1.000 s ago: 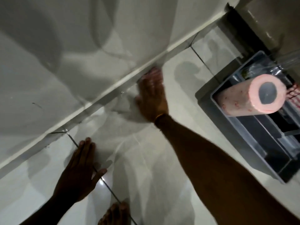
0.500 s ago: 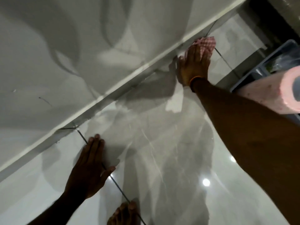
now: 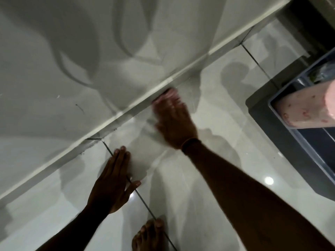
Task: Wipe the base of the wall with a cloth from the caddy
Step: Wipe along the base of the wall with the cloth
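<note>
My right hand (image 3: pixel 174 120) is blurred with motion and presses a pinkish checked cloth (image 3: pixel 170 93) against the base of the wall (image 3: pixel 126 109), a pale strip running diagonally from lower left to upper right. Most of the cloth is hidden under my fingers. My left hand (image 3: pixel 112 183) lies flat on the glossy floor tile with fingers together, holding nothing. The grey caddy (image 3: pixel 275 127) stands at the right edge.
A pink patterned roll (image 3: pixel 304 111) lies in the caddy. My bare foot (image 3: pixel 148 236) rests on the tile at the bottom. A dark doorway or recess (image 3: pixel 311 20) sits at the top right corner. Dark grout lines cross the floor.
My right hand has swept the cloth back along the wall base toward the lower left after reaching up right. My left hand stays planted on the floor.
</note>
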The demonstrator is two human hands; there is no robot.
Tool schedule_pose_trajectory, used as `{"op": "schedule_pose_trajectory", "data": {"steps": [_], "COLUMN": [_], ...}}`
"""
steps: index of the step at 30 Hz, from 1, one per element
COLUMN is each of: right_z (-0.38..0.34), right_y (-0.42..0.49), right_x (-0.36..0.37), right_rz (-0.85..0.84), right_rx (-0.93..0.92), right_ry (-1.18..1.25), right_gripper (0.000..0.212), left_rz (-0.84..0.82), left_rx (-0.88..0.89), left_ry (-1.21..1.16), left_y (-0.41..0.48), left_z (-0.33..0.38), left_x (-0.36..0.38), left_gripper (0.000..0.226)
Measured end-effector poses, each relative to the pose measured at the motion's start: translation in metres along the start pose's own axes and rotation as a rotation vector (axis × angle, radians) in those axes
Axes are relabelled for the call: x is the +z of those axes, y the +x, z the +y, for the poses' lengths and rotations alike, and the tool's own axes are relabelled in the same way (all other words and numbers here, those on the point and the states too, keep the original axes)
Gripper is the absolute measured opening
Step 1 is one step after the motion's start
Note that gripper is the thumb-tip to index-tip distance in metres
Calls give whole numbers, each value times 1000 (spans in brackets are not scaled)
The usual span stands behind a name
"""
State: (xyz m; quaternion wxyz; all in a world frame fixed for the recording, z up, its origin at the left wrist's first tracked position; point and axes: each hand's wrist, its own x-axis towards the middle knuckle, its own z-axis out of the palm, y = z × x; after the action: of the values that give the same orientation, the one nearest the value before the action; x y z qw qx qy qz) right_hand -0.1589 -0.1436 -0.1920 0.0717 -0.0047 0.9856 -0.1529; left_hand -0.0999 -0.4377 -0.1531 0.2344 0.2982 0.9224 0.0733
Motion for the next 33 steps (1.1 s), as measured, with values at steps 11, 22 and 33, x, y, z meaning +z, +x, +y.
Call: {"op": "schedule_pose_trajectory", "data": {"steps": [11,22,33], "right_z": [-38,71,41], "right_y": [-4,34,14], "right_x": [3,-22,-21], "right_rz": [47,15,33], "right_rx": [100,272,170], "right_ry": [97,-92,19], "right_gripper": [81,103,114], "left_rz": [32,48,48], "left_rx": [-8,11,36], "left_ry": [-51,-27,-15], "left_y": [0,0,1], "left_z": [-3,-4,-4], "left_x": [6,14,17], "left_gripper": [96,96,98]}}
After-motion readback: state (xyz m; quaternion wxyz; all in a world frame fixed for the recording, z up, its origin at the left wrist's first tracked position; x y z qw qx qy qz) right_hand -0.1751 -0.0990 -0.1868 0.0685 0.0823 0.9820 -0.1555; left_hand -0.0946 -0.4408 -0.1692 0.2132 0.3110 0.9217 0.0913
